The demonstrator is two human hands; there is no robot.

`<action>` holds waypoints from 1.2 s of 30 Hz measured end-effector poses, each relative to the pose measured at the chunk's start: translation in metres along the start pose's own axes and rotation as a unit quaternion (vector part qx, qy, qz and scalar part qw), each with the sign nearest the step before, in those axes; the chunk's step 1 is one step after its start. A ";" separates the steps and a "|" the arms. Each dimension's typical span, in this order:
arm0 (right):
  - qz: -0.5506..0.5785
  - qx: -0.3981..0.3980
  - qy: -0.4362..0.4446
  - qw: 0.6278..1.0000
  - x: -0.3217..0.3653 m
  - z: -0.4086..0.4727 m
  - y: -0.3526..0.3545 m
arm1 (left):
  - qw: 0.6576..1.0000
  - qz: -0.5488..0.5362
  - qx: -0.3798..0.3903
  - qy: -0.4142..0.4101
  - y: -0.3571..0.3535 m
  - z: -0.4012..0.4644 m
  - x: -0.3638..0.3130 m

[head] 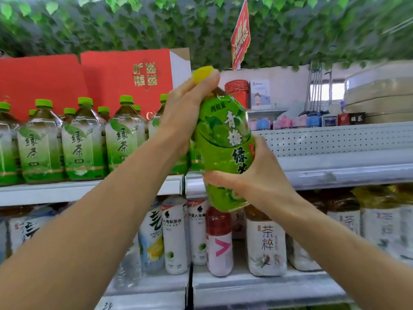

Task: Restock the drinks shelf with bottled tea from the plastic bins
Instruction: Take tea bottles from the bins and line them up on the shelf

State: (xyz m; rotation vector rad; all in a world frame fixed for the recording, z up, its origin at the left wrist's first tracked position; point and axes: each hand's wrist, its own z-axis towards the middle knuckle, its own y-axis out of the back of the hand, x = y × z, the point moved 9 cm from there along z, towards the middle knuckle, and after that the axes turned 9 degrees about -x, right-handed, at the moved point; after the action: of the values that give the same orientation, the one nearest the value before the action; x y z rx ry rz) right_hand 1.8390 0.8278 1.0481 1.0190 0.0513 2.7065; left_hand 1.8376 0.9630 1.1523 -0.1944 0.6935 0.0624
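A large green-labelled tea bottle (223,148) with a yellow cap is raised in front of the upper shelf (335,173), tilted with its top to the left. My left hand (185,113) grips its neck and cap from the left. My right hand (252,173) holds its lower body from the right. A row of green-capped tea bottles (82,142) stands on the upper shelf to the left; the bins are out of view.
Red boxes (125,79) stand behind the tea row. To the right of the bottle the upper shelf has a perforated white back panel (335,139). On the lower shelf (257,285) stand several white-labelled drink bottles (266,245). Fake leaves hang overhead.
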 end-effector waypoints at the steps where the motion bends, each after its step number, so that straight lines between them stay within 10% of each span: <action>1: 0.004 -0.017 0.014 1.000 0.000 0.009 0.011 | 1.000 0.001 0.003 -0.011 -0.013 0.002 -0.005; 9: 0.050 -0.118 0.019 0.992 -0.022 0.098 0.067 | 0.996 0.057 0.073 -0.020 -0.096 -0.005 0.029; 23: -0.026 -0.061 -0.113 0.991 -0.134 0.149 0.051 | 0.959 0.219 0.108 0.143 -0.100 -0.024 0.140; 36: -0.111 0.045 -0.208 0.971 -0.174 0.182 0.028 | 0.863 0.473 0.172 0.048 -0.101 -0.009 0.161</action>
State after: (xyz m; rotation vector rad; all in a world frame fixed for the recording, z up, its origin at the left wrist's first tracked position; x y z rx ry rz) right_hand 2.0783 0.7485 1.0767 1.4890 0.2003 2.2624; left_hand 1.9681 0.8605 1.0580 0.5114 0.8349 0.8741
